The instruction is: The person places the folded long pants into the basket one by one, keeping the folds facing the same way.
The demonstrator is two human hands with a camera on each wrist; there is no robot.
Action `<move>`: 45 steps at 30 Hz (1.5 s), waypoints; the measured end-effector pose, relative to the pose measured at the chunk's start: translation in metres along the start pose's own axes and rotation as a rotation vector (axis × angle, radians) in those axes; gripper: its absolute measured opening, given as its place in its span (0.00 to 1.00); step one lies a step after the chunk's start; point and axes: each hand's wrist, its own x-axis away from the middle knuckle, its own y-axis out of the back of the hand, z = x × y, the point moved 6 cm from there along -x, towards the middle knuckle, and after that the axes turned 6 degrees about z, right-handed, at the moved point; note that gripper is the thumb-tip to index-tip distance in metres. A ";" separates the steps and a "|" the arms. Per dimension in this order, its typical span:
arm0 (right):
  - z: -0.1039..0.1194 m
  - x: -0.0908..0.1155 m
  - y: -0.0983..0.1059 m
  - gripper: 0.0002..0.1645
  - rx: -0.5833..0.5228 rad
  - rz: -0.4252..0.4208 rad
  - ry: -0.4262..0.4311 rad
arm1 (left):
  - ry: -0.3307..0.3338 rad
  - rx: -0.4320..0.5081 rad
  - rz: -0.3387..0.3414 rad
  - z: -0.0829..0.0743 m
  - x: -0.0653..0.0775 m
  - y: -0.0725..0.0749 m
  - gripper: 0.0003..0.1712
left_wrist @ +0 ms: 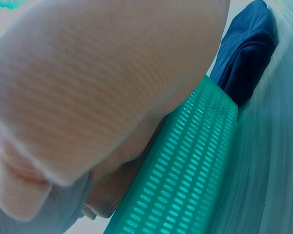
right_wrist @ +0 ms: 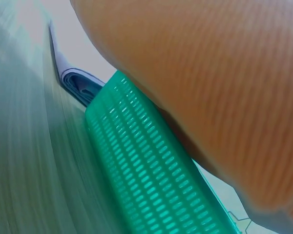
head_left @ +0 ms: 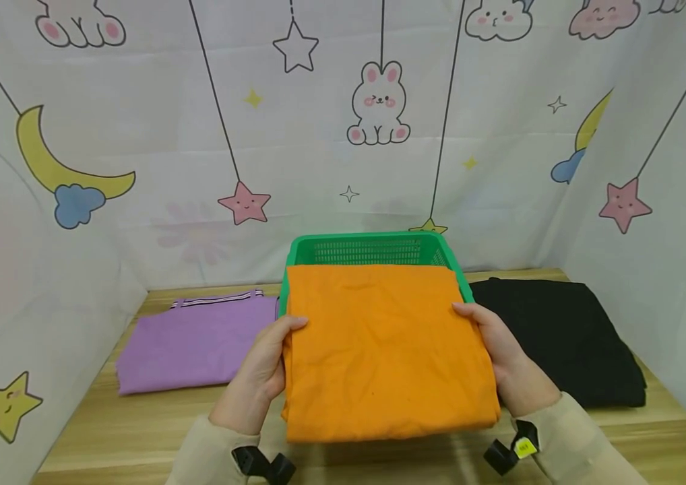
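Observation:
Both hands hold a folded orange garment (head_left: 385, 350) level in front of me, one hand at each side edge. On the left edge, my left hand (head_left: 262, 364) grips it with the thumb on top and the fingers hidden beneath. My right hand (head_left: 505, 364) grips the right edge the same way. Behind and under the garment stands a green plastic basket (head_left: 373, 237), whose back rim shows past the cloth. Both wrist views show the perforated basket wall (left_wrist: 176, 175) close by the hands. The garment overlaps the basket's front in the head view.
A folded purple garment (head_left: 197, 347) with a striped band lies on the wooden table (head_left: 112, 431) left of the basket. To the right lies a folded black garment (head_left: 555, 343). A white printed curtain (head_left: 319, 148) encloses the back and sides.

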 end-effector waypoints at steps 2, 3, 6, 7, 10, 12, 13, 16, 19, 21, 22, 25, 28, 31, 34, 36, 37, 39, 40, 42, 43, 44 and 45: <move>0.000 0.000 0.000 0.17 0.003 -0.003 0.000 | 0.001 -0.002 -0.003 0.000 -0.001 0.000 0.16; 0.000 0.000 0.000 0.17 0.004 -0.002 0.001 | 0.001 -0.002 -0.005 0.000 -0.001 0.000 0.16; 0.001 0.000 0.001 0.18 0.011 -0.002 0.010 | 0.003 -0.006 -0.014 0.000 -0.002 0.000 0.17; 0.002 -0.001 0.002 0.18 0.015 -0.005 0.014 | 0.005 -0.009 -0.018 0.000 -0.002 0.000 0.17; 0.003 -0.002 0.004 0.18 0.030 -0.009 0.024 | 0.006 -0.013 -0.022 -0.001 -0.003 0.000 0.17; 0.004 -0.002 0.004 0.18 0.037 -0.001 0.024 | 0.004 -0.016 -0.022 -0.001 -0.004 0.000 0.17; 0.004 -0.002 0.003 0.18 0.036 0.011 0.024 | 0.001 -0.014 -0.025 -0.002 -0.004 0.000 0.16; 0.005 -0.003 -0.001 0.19 0.031 0.044 0.022 | -0.004 -0.016 -0.026 -0.002 -0.004 -0.001 0.15; 0.006 -0.003 -0.001 0.19 0.022 0.055 0.020 | -0.007 -0.016 -0.018 -0.003 -0.005 -0.001 0.14; 0.006 -0.003 -0.001 0.19 0.020 0.058 0.018 | -0.008 -0.018 -0.011 -0.004 -0.005 -0.002 0.15; 0.006 -0.004 -0.001 0.18 0.020 0.055 0.017 | -0.008 -0.018 -0.012 -0.005 -0.005 -0.002 0.15; 0.007 -0.004 0.000 0.18 0.031 0.044 0.020 | -0.004 -0.022 -0.012 -0.006 -0.006 -0.003 0.15; 0.008 -0.005 0.000 0.18 0.047 0.031 0.023 | -0.004 -0.022 -0.013 -0.007 -0.007 -0.003 0.15; 0.009 -0.005 0.001 0.18 0.057 0.022 0.027 | -0.004 -0.027 -0.005 -0.008 -0.008 -0.003 0.15; 0.009 -0.005 0.001 0.18 0.062 0.014 0.030 | -0.004 -0.032 0.003 -0.008 -0.009 -0.003 0.15; 0.010 -0.006 0.002 0.18 0.062 0.010 0.030 | -0.002 -0.036 0.000 -0.008 -0.010 -0.003 0.16; 0.010 -0.006 0.002 0.18 0.060 0.012 0.030 | -0.003 -0.034 -0.001 -0.008 -0.010 -0.002 0.16; 0.010 -0.006 0.002 0.18 0.056 0.019 0.030 | -0.003 -0.035 -0.007 -0.008 -0.010 -0.002 0.16; 0.010 -0.007 0.002 0.18 0.053 0.024 0.030 | -0.004 -0.035 -0.010 -0.009 -0.011 -0.002 0.16; 0.010 -0.007 0.002 0.18 0.047 0.031 0.030 | -0.006 -0.034 -0.012 -0.009 -0.011 -0.002 0.16; 0.011 -0.007 0.002 0.18 0.045 0.032 0.031 | -0.007 -0.035 -0.012 -0.009 -0.011 -0.002 0.16; 0.011 -0.008 0.002 0.18 0.045 0.032 0.030 | -0.008 -0.038 -0.014 -0.010 -0.011 -0.002 0.16; 0.011 -0.008 0.001 0.18 0.046 0.031 0.029 | -0.008 -0.039 -0.015 -0.010 -0.011 -0.002 0.16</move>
